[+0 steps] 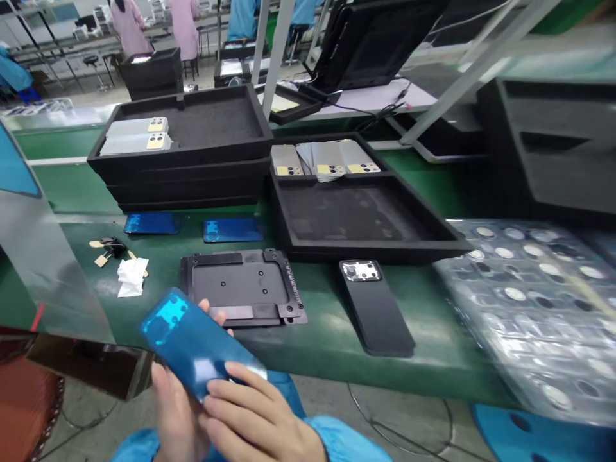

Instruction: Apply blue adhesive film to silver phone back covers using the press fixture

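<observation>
A blue, film-covered phone back panel [192, 340] is tilted above the table's front edge. My left hand [180, 410] holds it from below and the left side, with fingertips showing past its far edge. The fingers of my right hand [260, 410] rest on its lower right part, over a pale end. Just beyond lies a dark metal fixture [240, 289] with a shallow recess. Two more blue panels lie behind it, one at left [151, 223] and one nearer the middle [233, 230]. A black phone-shaped piece [378, 311] with a silver camera area lies to the right.
Stacked black trays [183, 176] and another black tray [346, 218] hold pale panels. Clear blister trays [539, 301] stand at right. A white tissue [132, 277] and small clips [113, 247] lie at left. Metal posts rise behind; people in pink and blue are far back.
</observation>
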{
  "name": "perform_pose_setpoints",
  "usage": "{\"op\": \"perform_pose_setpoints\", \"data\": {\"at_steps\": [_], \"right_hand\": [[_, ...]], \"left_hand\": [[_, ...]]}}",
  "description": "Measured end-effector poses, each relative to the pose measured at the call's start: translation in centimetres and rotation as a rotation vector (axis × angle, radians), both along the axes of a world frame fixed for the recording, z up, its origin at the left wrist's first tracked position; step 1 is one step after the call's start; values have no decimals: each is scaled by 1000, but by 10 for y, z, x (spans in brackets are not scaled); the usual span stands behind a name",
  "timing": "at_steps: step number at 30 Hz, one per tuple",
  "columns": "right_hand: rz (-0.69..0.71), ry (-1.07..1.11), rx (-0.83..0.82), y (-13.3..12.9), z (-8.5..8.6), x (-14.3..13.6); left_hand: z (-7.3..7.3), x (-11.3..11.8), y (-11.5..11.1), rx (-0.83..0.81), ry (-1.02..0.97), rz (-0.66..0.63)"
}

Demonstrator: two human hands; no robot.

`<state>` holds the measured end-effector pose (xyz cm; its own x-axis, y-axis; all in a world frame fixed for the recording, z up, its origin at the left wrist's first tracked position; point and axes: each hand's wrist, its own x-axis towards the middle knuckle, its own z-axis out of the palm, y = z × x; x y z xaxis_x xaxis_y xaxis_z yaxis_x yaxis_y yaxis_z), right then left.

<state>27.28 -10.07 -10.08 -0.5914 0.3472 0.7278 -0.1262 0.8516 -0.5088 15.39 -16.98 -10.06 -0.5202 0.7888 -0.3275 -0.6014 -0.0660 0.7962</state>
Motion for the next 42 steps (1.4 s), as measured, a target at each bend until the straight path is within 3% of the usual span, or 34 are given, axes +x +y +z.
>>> {"op": "perform_pose_setpoints", "data": {"at_steps": [3, 6, 9, 13, 15, 17, 19, 22, 23, 25, 29, 34, 42], "right_hand": [[75, 103, 67, -2, -4, -6], [-159, 167, -129, 7, 2, -8], [-370, 174, -362, 16, 16, -12], [-312, 132, -591, 22, 28, -17], [-260, 150, -708, 23, 28, -14], [-232, 182, -824, 25, 26, -6], [-265, 242, -898, 29, 21, 4], [-374, 287, -944, 30, 12, 18], [-366, 237, -959, 28, 9, 20], [-219, 27, -1006, 19, 2, 21], [123, -327, -1079, -7, -11, 8], [199, -365, -1151, -15, -18, -5], [277, -368, -1224, -10, -18, -3]], "left_hand": [[13, -9, 5, 27, -127, -57], [7, -11, 3, 15, -138, -166], [-11, -14, -9, -98, -57, -380], [-32, -26, -27, -163, 161, -564], [-31, -29, -30, -118, 174, -634], [-19, -28, -28, -32, 68, -685], [1, -27, -21, 70, -115, -642], [31, -34, -7, 191, -319, -427], [38, -39, -3, 197, -349, -345], [47, -51, 2, 131, -399, -272], [46, -63, 8, -15, -473, -241], [40, -59, 15, -103, -493, -205], [44, -61, 22, -263, -509, -165]]}}
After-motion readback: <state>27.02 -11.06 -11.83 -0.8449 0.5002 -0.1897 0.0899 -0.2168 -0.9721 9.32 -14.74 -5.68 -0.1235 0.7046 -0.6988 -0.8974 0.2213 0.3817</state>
